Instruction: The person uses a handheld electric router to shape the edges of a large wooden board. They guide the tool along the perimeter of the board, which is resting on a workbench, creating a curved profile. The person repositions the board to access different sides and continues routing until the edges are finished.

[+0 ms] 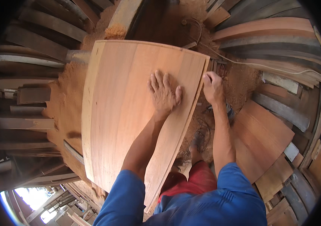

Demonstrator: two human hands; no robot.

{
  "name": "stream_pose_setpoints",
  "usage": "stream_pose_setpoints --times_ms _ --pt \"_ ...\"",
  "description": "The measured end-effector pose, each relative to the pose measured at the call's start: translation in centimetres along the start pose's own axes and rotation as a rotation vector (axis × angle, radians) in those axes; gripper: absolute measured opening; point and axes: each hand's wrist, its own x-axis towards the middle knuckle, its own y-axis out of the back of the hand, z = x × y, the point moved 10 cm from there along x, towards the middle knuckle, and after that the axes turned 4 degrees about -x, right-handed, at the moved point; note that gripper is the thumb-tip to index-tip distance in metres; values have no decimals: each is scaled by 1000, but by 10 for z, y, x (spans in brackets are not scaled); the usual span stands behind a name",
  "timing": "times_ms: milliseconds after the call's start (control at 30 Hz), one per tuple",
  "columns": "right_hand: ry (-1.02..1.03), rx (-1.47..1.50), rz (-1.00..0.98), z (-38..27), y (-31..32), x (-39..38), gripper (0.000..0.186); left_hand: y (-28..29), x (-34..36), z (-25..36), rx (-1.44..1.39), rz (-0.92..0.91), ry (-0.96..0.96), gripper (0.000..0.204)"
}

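A broad, pale reddish wooden panel (115, 101) made of several joined boards lies in front of me. Its right edge has a narrow step or groove running along it. My left hand (163, 92) rests flat on the panel's face with the fingers spread, right of its middle. At the upper part of that right edge is my right hand (213, 88), its fingers closed and the fingertips against or very near the edge. Whatever those fingers grip, if anything, is hidden.
Stacked boards line the left (32, 124) and the upper right (269, 37). Sawdust (64, 101) covers the floor. A dusty beam (126, 17) stands beyond the panel. A pale cable (258, 64) crosses at right, above another reddish wooden panel (260, 132).
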Motion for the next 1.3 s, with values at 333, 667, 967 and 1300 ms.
stream_pose_setpoints --times_ms 333,667,967,1300 --pt "-210 -258 -365 -26 -16 -36 30 0 1 -4 -41 -4 39 65" --pt "-225 35 32 27 -13 -99 32 4 2 -2 -81 65 26 65" --pt "-268 119 -222 24 -38 -110 30 0 -1 -5 -44 39 29 64" --pt "-343 308 -590 24 -62 -233 46 1 -19 -11 -71 -7 28 72"
